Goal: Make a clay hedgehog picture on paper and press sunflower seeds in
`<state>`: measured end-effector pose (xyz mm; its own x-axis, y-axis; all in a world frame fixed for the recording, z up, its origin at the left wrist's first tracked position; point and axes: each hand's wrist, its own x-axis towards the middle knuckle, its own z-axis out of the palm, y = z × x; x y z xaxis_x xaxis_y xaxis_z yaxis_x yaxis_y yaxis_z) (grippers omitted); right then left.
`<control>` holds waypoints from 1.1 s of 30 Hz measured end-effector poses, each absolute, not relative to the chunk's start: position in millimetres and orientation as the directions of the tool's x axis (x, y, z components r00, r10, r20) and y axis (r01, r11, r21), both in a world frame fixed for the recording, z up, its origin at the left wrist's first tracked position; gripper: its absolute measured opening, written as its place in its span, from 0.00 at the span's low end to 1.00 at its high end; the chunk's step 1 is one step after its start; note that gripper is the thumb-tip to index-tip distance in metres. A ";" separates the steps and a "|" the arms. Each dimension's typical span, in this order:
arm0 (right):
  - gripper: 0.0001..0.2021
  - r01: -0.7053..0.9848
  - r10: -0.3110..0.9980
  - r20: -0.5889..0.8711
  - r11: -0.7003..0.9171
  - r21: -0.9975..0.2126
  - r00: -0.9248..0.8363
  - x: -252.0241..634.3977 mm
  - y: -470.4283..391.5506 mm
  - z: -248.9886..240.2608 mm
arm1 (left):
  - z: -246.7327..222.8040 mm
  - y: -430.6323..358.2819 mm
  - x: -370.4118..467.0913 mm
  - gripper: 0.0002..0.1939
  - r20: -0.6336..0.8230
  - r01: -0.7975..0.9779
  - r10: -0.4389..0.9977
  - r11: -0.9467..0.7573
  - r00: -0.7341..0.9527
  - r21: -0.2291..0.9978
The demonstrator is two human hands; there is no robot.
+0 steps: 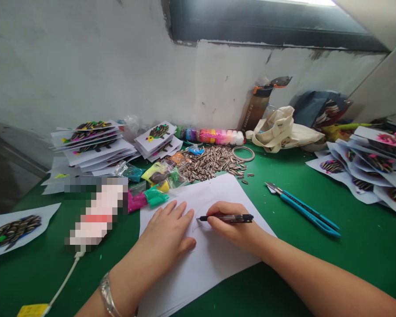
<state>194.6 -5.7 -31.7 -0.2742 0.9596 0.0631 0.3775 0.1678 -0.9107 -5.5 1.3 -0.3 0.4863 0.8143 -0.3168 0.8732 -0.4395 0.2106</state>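
White paper (214, 273), which looks like a stack of sheets, lies on the green table before me. My left hand (170, 231) rests flat on its left part, fingers spread, with a silver bracelet at the wrist. A black pen (232, 218) is gripped in my right hand (232, 226), its tip touching the paper just right of my left fingers. A thin curved pencil-like outline (198, 214) shows around the tip, partly hidden by my right hand.
Sunflower seeds (211, 160) are heaped behind the paper, beside colored clay packets (156, 196). A blue utility knife (303, 209) lies to the right. Seed-covered cards are stacked left (95, 145) and right (369, 163). A bottle (255, 108) and cloth bag (279, 130) stand behind.
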 end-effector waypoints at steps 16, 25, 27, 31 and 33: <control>0.06 0.397 0.958 0.057 0.170 -0.902 -0.281 197.6 -5.5 -32.0 | 0.4 2.5 -3.6 0.31 -0.343 0.878 0.808 -0.437 0.478 0.194; 0.06 0.352 0.957 0.055 0.158 -0.923 -0.286 193.8 -5.3 -32.9 | -1.4 1.9 -5.0 0.31 -0.335 0.876 0.810 -0.437 0.481 0.204; 0.06 0.376 0.960 0.050 0.156 -0.913 -0.277 194.3 -4.9 -32.8 | -0.3 2.5 -4.2 0.31 -0.352 0.881 0.808 -0.429 0.473 0.199; 0.06 0.388 0.968 0.044 0.140 -0.911 -0.246 198.9 -3.7 -31.8 | 1.1 3.1 -3.6 0.32 -0.363 0.881 0.803 -0.428 0.473 0.202; 0.06 0.348 0.973 0.048 0.126 -0.929 -0.225 203.0 -2.1 -30.6 | 1.2 2.9 -3.8 0.32 -0.360 0.880 0.803 -0.429 0.475 0.204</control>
<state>203.0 -2.1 -30.6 -0.2248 0.9732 0.0476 0.3479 0.1258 -0.9290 -3.8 2.9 1.2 0.4748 0.8030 -0.3601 0.8800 -0.4287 0.2044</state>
